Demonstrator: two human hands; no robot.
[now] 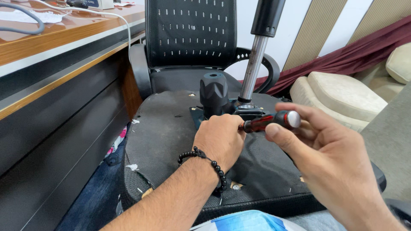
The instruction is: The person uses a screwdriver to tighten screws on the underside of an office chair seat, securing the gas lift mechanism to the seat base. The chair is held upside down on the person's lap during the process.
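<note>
Held in the right hand (325, 158) is a screwdriver (270, 122) with a red and black handle and a grey end cap; the thumb and fingers are curled loosely about the handle's rear, the palm turned partly open toward the camera. Closed into a fist, the left hand (219, 139) is set at the front of the same handle, where the shaft is hidden by the knuckles, so the tip cannot be seen. A bracelet of black beads (209, 164) is worn on the left wrist.

Just beyond the left hand, a black ribbed knob (213, 92) is seen standing upright on a metal mechanism plate (248, 112), from which a grey gas-lift cylinder (253, 68) rises at a slight tilt to a black sleeve at the top. The plate is mounted on the underside of an upturned chair seat (162, 141), covered in dark fabric that is torn and frayed at its near edge.

Behind the seat, a black mesh-backed office chair (190, 34) is placed. A wooden desk (64, 47) with cables on it runs along the left, and cream cushions (342, 96) with a maroon cloth (364, 51) lie at the right.
</note>
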